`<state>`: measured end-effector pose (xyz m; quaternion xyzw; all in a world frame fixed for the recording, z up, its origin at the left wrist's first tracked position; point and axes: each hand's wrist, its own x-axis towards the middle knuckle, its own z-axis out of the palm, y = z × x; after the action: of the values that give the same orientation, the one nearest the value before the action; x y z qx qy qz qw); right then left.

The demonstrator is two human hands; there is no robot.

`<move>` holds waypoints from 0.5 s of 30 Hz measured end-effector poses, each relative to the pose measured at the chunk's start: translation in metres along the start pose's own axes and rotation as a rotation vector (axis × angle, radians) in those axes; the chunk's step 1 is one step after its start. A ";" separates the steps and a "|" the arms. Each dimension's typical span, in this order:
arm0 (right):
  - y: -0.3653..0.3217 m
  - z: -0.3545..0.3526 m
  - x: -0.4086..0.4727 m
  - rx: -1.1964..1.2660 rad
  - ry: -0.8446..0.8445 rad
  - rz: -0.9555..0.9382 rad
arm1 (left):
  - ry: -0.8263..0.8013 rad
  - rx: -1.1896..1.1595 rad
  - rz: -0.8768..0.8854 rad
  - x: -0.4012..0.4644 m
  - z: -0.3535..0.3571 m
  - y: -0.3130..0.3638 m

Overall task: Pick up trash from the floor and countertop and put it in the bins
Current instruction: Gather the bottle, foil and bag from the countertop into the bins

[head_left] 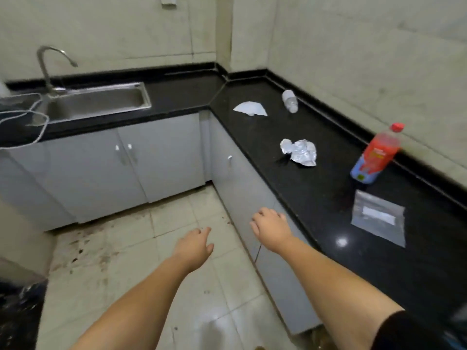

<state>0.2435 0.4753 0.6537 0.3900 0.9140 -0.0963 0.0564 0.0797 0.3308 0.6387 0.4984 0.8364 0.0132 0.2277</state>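
Note:
On the black countertop [316,193] along the right wall lie a clear zip bag [379,218], a crumpled silver foil wrapper [300,152], a white paper scrap [250,108] and a small clear plastic bottle [290,100] on its side. A red-capped bottle [376,155] with a red and blue label stands upright by the wall. My left hand [194,245] is stretched out over the floor tiles, fingers apart and holding nothing. My right hand [271,227] hovers in front of the cabinet, just left of the counter edge, also holding nothing.
A steel sink [98,103] with a curved tap [48,69] is set in the left run of the counter. A white cable [38,122] loops beside it. Grey cabinet doors [151,157] run below. The tiled floor [121,248] is stained near the cabinets. A dark bag edge [17,311] shows at lower left.

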 end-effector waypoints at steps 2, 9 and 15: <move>0.042 -0.010 -0.001 0.006 0.023 0.049 | 0.002 0.007 0.059 0.028 -0.007 0.041; 0.181 -0.031 -0.010 0.071 0.178 0.288 | 0.006 0.051 0.276 0.121 -0.028 0.168; 0.267 -0.031 -0.015 0.210 0.134 0.624 | 0.013 0.180 0.454 0.190 -0.042 0.240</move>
<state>0.4463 0.6529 0.6512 0.6604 0.7371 -0.1422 -0.0174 0.1857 0.6200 0.6661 0.6919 0.7020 -0.0073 0.1683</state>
